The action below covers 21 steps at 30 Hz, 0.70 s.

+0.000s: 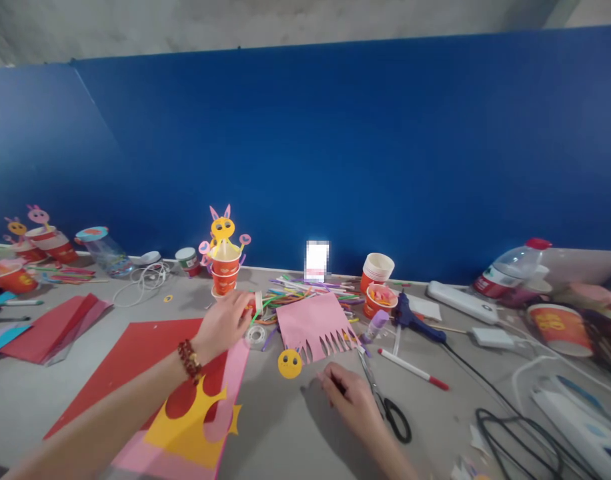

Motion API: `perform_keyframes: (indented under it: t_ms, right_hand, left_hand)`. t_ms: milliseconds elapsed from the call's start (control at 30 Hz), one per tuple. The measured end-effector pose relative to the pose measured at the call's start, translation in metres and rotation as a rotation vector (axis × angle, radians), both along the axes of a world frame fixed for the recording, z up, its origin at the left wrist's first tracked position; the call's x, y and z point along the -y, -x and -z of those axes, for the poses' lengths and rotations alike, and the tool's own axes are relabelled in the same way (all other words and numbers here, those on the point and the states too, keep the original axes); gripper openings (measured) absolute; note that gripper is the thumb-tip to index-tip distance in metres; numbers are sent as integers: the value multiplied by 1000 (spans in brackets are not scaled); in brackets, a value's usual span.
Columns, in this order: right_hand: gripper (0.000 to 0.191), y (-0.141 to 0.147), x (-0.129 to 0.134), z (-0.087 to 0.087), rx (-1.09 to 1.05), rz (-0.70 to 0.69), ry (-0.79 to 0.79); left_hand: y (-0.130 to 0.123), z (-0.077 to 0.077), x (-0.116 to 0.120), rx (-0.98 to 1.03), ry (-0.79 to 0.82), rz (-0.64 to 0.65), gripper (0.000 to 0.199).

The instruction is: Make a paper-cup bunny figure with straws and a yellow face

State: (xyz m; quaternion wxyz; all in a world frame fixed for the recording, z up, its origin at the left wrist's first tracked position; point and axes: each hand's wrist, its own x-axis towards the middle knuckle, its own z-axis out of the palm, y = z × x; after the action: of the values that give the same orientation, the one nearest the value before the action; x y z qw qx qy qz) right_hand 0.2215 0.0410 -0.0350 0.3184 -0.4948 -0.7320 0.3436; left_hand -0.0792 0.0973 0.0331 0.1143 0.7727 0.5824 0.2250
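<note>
My left hand (pixel 224 321), with a beaded bracelet at the wrist, is closed round a small red paper cup (pixel 253 305) tipped on its side, its pale rim facing right. A green stick lies beside the cup. My right hand (pixel 348 395) is curled over the grey table, thumb and fingers together; whatever is in them is too small to make out. Just beyond it are a yellow paper face (pixel 290 364) and a pink sheet (pixel 313 320) with a fringed edge. Scissors (pixel 396 420) with black handles lie right of this hand.
Red paper (pixel 130 367) and cut yellow paper (pixel 185 427) lie at left. Stacked cups with a yellow rabbit figure (pixel 223 229) stand behind my left hand. Coloured sticks, a glue stick (pixel 375 327), a blue glue gun (pixel 418 320), its cable and a red marker (pixel 413 369) occupy the middle and right.
</note>
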Motion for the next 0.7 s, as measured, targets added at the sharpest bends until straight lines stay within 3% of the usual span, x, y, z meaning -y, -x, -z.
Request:
perform_keyframes:
  t_ms: [100, 167, 333, 500, 600, 667, 700]
  right_hand:
    - [39, -1, -2, 2, 3, 7, 2]
    - [38, -1, -2, 3, 11, 9, 1]
    - [40, 1, 3, -3, 24, 5, -5]
    - [40, 1, 3, -5, -12, 17, 4]
    - [40, 2, 5, -5, -79, 14, 16]
    - [38, 3, 8, -5, -139, 13, 13]
    - [37, 3, 10, -6, -167, 14, 7]
  left_hand:
    - [12, -4, -22, -197, -118, 79, 61]
    - [14, 2, -29, -322, -157, 111, 71]
    - [6, 16, -30, -535, -220, 93, 65]
    - [4, -1, -6, -562, -306, 44, 57]
    - [3, -21, 22, -262, -426, 31, 59]
    - [-4, -29, 39, 95, -419, 32, 63]
    - [-10, -31, 45, 307, -309, 41, 65]
